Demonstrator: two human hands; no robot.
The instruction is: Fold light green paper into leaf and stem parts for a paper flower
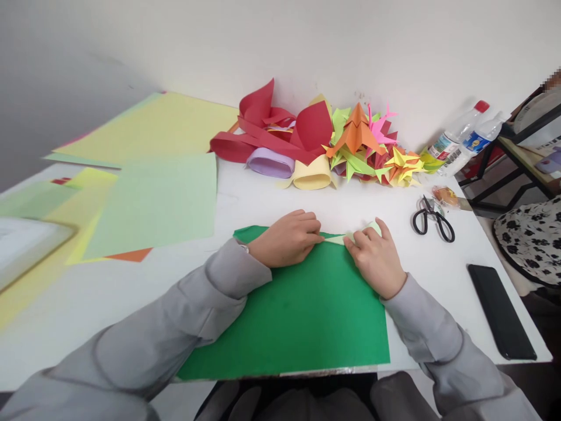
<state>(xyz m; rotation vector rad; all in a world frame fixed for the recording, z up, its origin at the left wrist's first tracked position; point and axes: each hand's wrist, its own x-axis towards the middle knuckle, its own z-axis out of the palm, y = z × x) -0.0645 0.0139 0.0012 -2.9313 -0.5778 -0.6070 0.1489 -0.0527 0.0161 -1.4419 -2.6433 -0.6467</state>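
Note:
A large green sheet of paper (pixel 302 316) lies on the white table in front of me. Over its far edge, both my hands are on a small piece of folded pale green paper (pixel 335 240). My left hand (pixel 288 237) is closed, with its fingertips pinching the narrow left tip. The fingers of my right hand (pixel 377 257) are curled over the right part of the piece and press it down. Part of the folded paper is hidden under these fingers.
Paper sheets (pixel 162 204) spread over the left side. Red paper shapes (pixel 272 128) and folded origami (pixel 359 140) are piled by the wall. To the right are scissors (pixel 433 219), a black phone (pixel 499 310) and plastic bottles (pixel 451 140). A patterned cloth (pixel 532 240) shows beyond the table edge.

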